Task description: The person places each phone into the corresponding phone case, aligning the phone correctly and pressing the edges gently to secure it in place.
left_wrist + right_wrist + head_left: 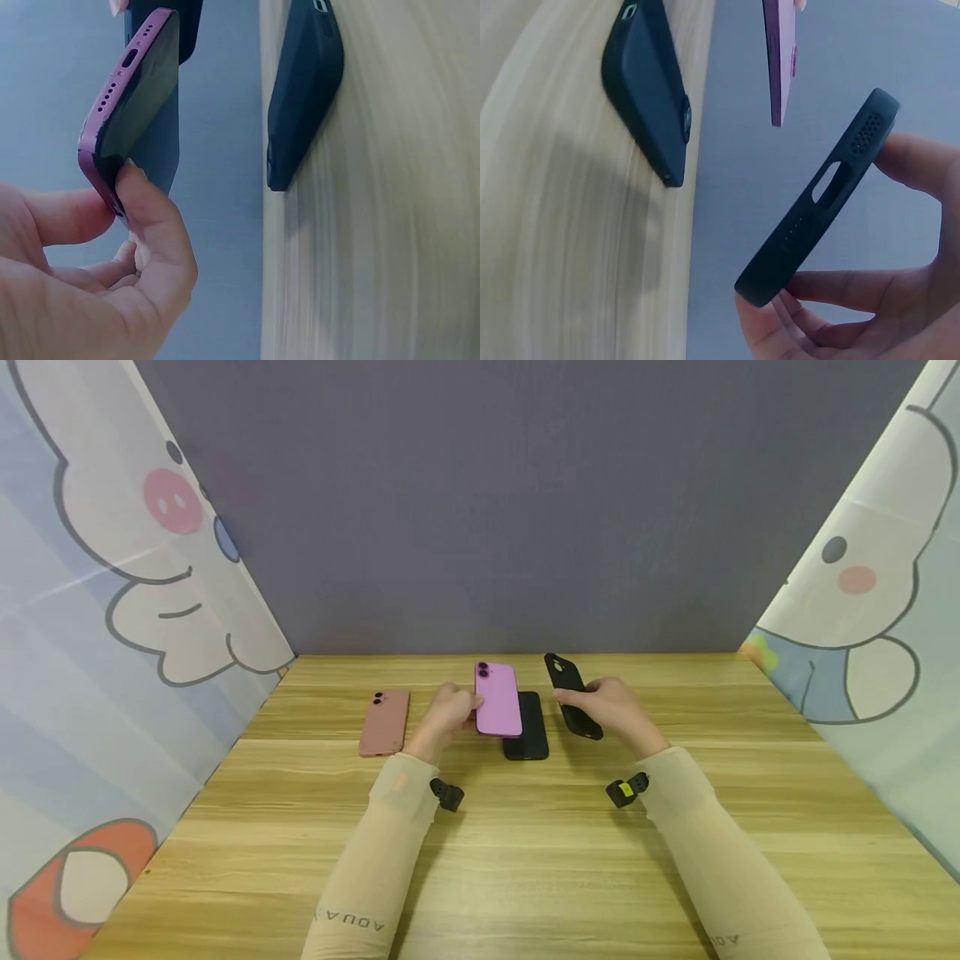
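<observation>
My left hand [450, 706] pinches a purple phone [498, 700] by its left edge, back and twin cameras facing up. In the left wrist view, thumb and fingers grip the phone [91, 135] near its port end. My right hand [613, 703] holds a black phone case [572, 687] tilted, with a camera cutout at its upper end. The right wrist view shows the case's [810, 202] port slot and speaker holes, with fingers gripping both long sides. Under the purple phone, partly hidden by it, a second black phone case [534, 735] lies on the table.
A dusty-pink phone or cased phone [385, 725] lies on the wooden table [525, 852] to the left of my left hand. A dark grey panel [517, 510] stands along the back edge. Cartoon-printed sheets [67, 652] flank both sides. Small black cameras [447, 794] sit at the wrists.
</observation>
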A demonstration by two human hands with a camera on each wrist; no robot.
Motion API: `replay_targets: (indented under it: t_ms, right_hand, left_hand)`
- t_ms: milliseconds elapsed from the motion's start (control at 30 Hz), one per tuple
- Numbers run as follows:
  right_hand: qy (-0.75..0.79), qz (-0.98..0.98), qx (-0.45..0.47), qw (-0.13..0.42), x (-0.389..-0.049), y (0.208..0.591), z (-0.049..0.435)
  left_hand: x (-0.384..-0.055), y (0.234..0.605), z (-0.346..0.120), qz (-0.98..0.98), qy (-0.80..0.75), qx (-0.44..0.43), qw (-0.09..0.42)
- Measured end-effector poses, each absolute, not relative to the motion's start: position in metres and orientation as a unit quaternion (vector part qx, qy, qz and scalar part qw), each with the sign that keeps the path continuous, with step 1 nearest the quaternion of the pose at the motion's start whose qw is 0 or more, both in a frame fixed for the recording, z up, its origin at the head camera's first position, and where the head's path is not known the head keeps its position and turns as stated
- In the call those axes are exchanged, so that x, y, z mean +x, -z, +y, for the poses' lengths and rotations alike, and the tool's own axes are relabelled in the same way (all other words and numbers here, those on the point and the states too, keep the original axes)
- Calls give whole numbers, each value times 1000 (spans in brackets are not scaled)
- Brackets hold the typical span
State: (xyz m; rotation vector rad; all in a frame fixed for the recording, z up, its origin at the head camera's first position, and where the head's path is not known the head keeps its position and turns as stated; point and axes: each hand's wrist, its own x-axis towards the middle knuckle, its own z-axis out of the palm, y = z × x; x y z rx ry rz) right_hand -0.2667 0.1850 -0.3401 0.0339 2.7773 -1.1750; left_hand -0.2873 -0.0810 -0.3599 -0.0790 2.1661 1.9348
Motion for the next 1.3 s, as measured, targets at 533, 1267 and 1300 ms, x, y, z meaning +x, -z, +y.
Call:
replay_targets:
  t_ms: [533, 1267, 1300]
  right_hand:
    - [450, 890, 24, 74, -263, 331, 163]
    - [514, 854, 31, 71, -259, 322, 138]
    - [517, 853, 31, 71, -258, 322, 136]
  left_hand:
    - [-286, 363, -73, 718, -688, -14, 105]
    - [-284, 354, -65, 699, -708, -10, 93]
    - [-284, 354, -65, 699, -708, -8, 95]
